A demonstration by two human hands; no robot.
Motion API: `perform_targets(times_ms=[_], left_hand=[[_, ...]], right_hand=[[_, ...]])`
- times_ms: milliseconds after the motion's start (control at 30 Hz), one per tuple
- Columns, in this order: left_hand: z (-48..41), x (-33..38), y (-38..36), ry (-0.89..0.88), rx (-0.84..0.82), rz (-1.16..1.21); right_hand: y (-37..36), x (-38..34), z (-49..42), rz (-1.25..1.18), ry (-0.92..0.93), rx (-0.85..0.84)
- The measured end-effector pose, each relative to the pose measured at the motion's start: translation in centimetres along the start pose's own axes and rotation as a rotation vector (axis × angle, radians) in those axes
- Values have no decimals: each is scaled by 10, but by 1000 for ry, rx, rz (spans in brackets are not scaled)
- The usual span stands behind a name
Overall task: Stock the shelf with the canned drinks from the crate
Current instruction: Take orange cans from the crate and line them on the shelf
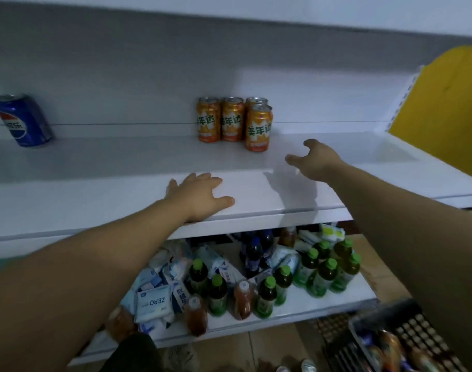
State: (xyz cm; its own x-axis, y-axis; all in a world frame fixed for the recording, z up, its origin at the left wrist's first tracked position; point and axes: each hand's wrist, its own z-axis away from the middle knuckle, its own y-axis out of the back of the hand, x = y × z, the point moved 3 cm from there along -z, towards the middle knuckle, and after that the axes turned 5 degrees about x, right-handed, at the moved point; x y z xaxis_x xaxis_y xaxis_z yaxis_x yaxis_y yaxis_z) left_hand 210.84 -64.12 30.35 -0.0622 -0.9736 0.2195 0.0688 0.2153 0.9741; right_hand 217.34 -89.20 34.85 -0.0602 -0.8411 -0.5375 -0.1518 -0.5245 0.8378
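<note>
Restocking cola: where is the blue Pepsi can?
In the head view, the blue Pepsi can sits at the far left of the upper shelf, well left of the four orange cans.

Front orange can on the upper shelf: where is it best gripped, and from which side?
Mid body of the front orange can, from the front right: it stands upright, other orange cans crowd its left and back, its right side free.

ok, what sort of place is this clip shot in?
Probably a small shop or convenience store: white retail shelving, four orange soda cans standing grouped with a Pepsi can further left, green-capped bottles and packets on the lower shelf, and a crate of stock at lower right.
</note>
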Motion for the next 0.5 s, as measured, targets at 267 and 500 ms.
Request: perform_targets(times_ms=[267,500], left_hand=[[61,145,-7,-450,-3,148],[138,274,-90,-795,-308,24]], right_hand=[[83,94,130,154,-182,73],[134,215,273,237,-558,140]])
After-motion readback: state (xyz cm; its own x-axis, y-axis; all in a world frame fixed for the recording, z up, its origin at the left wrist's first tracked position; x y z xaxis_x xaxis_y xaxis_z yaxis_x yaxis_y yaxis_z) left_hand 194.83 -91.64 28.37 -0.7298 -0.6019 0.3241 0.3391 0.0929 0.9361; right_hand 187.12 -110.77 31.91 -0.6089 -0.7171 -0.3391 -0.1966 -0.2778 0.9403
